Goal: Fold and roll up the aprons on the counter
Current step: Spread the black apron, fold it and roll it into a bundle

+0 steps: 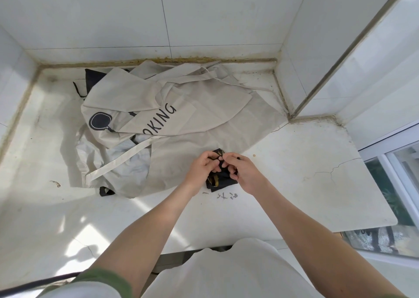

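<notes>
White counter (pixel 294 184) holds the black apron roll (pixel 223 181) near its front; your left hand (pixel 201 168) and right hand (pixel 246 173) pinch it with curled fingers. Light, soft cloth likely springs open, so grip across the roll; beige apron (pixel 181 107) lies crumpled behind

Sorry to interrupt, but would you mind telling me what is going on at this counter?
A person is working at the counter. Both the left hand and the right hand pinch a small black apron, already rolled into a tight bundle. Behind it, the beige aprons lie crumpled and unfolded, with a dark cloth peeking out beneath them.
</notes>
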Demonstrator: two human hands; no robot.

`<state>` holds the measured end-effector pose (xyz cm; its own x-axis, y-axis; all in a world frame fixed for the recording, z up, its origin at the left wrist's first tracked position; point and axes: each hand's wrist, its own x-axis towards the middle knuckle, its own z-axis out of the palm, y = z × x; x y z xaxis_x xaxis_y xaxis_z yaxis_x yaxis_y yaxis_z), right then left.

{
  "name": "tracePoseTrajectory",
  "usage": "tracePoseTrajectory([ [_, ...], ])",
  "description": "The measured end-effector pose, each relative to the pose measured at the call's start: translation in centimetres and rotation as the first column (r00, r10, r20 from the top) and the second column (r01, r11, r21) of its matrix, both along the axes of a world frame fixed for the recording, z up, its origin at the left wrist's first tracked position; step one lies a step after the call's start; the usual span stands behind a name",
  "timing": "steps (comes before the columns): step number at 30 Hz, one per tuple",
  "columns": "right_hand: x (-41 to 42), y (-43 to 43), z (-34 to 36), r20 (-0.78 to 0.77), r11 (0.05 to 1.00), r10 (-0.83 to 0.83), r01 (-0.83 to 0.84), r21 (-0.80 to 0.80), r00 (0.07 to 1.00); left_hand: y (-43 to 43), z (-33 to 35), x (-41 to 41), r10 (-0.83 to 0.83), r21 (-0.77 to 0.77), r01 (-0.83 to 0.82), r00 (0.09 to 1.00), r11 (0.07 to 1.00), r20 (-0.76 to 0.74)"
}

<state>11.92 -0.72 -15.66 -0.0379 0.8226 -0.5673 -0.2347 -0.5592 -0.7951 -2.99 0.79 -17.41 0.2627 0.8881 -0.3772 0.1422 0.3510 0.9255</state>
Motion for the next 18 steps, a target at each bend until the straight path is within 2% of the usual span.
tracePoseTrajectory([
  [3, 0.0, -0.2, -0.2, -0.010, 1.000, -0.011, 0.011, 0.009, 1.000, -0.7, 0.0, 0.6, 0.004, 0.134, 0.018, 0.987, 0.991, -0.158],
  [6, -0.3, -0.3, -0.1, -0.022, 0.999, -0.034, 0.035, 0.013, 0.999, -0.9, 0.3, 1.0, -0.011, 0.355, 0.146, 0.934, 0.923, -0.356],
  [9, -0.5, -0.5, -0.1, -0.027, 0.997, -0.076, 0.076, 0.009, 0.997, -0.8, -0.3, 1.5, -0.014, 0.450, 0.229, 0.902, 0.863, -0.432],
  [13, -0.1, -0.9, -0.6, -0.046, 0.996, -0.087, 0.088, 0.024, 0.995, -1.0, -1.1, 2.1, -0.094, 0.403, 0.303, 0.882, 0.864, -0.462],
  [15, 0.3, -1.0, -0.5, -0.024, 0.999, -0.042, 0.043, 0.031, 0.999, -1.2, -0.5, 2.3, -0.083, 0.346, 0.234, 0.913, 0.909, -0.400],
  [18, 0.7, -0.7, -0.2, 0.026, 0.999, 0.020, -0.021, 0.034, 0.999, -0.7, -0.3, 2.0, -0.088, 0.120, 0.122, 0.963, 0.985, -0.255],
])
